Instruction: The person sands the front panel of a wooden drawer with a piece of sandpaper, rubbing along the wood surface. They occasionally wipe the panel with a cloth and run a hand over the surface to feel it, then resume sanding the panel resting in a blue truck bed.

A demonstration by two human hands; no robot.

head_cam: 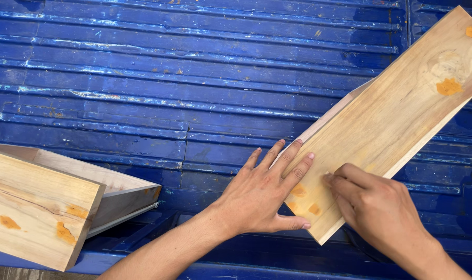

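Board [397, 109] lies flat and diagonal on blue ribbed metal bed [168, 78], running from lower centre up to top-right corner, orange filler patches on its face. A second plank edge [332, 115] peeks out along its upper-left side, beneath it.

Left hand [262, 194] pressed flat on board's near end, fingers [293, 155] spread apart, thumb along the lower edge. Right hand [373, 205] just beside it on the same end, fingers curled together, tips pressing the surface; cannot tell if anything is pinched under them.

Wooden box [44, 207] at lower left, well apart from board, also orange-patched, partly over the bed's near lip.

Between box and left forearm: bare bed, cracked seam in the ribs. Upper left wide open. Board's near corner overhangs the bed's front edge.
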